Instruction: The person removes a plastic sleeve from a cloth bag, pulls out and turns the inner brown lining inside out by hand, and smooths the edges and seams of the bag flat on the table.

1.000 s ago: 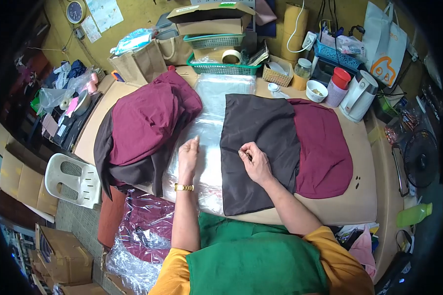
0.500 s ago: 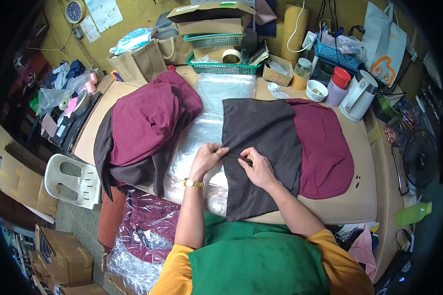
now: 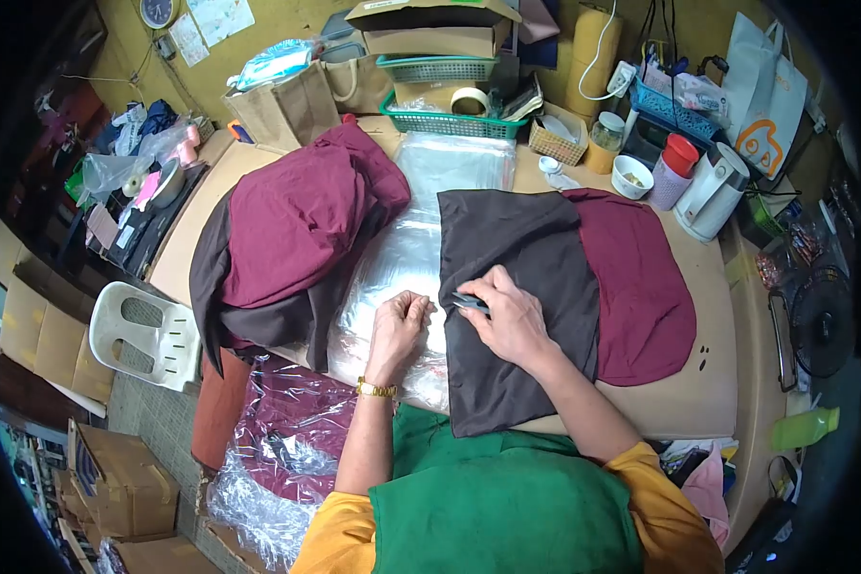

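A dark brown and maroon fabric piece lies flat before me, its brown part (image 3: 517, 234) on the left and its maroon part (image 3: 636, 287) on the right. Over the brown cloth, near its left edge, my right hand (image 3: 512, 320) is closed around small dark thread snips (image 3: 471, 303), with their tips pointing left. My left hand (image 3: 399, 330), a gold watch (image 3: 376, 388) at its wrist, is just left of that edge above clear plastic bags (image 3: 383, 268). Its thumb and fingers are pinched together; whatever they hold is too small to see.
A heap of maroon and brown fabric (image 3: 297, 220) lies at the left. Green baskets (image 3: 454, 124), a white bowl (image 3: 631, 178) and an electric kettle (image 3: 711, 191) stand along the back. Plastic-wrapped maroon fabric (image 3: 292, 430) sits below the table's left front, near a white chair (image 3: 148, 330).
My left hand has come off the brown cloth's edge and moved slightly down. My right hand has shifted up, and the snips now show more clearly. The whole view has shifted slightly.
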Motion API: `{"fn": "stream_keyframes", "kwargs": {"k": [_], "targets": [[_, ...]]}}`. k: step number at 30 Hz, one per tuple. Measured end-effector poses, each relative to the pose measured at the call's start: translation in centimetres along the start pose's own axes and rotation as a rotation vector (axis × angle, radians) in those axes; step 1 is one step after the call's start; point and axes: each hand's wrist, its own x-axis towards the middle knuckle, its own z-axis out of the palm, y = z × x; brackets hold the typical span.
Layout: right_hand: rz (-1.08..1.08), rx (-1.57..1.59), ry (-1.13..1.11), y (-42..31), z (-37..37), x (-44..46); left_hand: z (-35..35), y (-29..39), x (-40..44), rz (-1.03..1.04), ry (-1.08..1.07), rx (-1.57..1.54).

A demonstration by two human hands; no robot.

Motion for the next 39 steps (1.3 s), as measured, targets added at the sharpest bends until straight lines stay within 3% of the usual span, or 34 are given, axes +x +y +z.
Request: {"fn": "stream_keyframes", "kwargs": {"k": [5,11,19,21,22,24,26,31,33,34,36,37,38,39], "targets": [[-0.272,-0.238,0.053,-0.9,0.9,1.9,0.1,-1.1,0.4,0.030,0.015,0.054],[-0.366,-0.362,0.032,-0.7,2.4,3.1,0.1,-0.5,0.3,0.061,0.026,0.078],[-0.169,-0.309,-0.004,-1.2,1.3,2.8,-0.3,-1.2,0.8,0.066,0.060,-0.090],[-0.109,-0.295,0.000,-0.7,1.1,3.1,0.2,-1.1,1.0,0.278,0.205,-0.340],[-0.110,-0.297,0.003,-0.5,1.1,3.4,0.3,-0.7,1.0,0.281,0.205,-0.341],[-0.117,-0.310,-0.019,-0.2,1.0,4.0,0.2,0.7,1.0,0.048,0.124,-0.857],[-0.116,-0.302,-0.035,0.3,1.3,4.6,0.0,1.6,0.8,-0.024,0.115,-0.974],[-0.072,-0.300,-0.106,1.7,2.6,5.4,-2.2,1.8,-0.2,0.059,-0.172,-1.590],[-0.006,-0.173,0.018,1.5,2.7,4.8,-3.5,2.1,-1.1,0.148,-0.380,-1.904],[-0.008,-0.173,0.019,1.9,3.0,4.7,-3.9,1.8,-1.2,0.252,-0.473,-1.845],[-0.011,0.000,0.206,3.7,4.5,4.4,-4.5,2.6,-1.4,-0.023,-0.319,-1.523],[0.021,0.150,0.271,4.5,5.6,4.3,-4.8,2.0,0.2,-0.091,-0.266,-0.969],[0.024,0.151,0.270,5.4,6.3,4.1,-3.0,1.3,0.9,-0.127,-0.009,-0.621],[0.105,0.237,0.314,6.2,6.7,4.0,-1.4,1.2,1.9,-0.101,0.047,-0.541]]}}
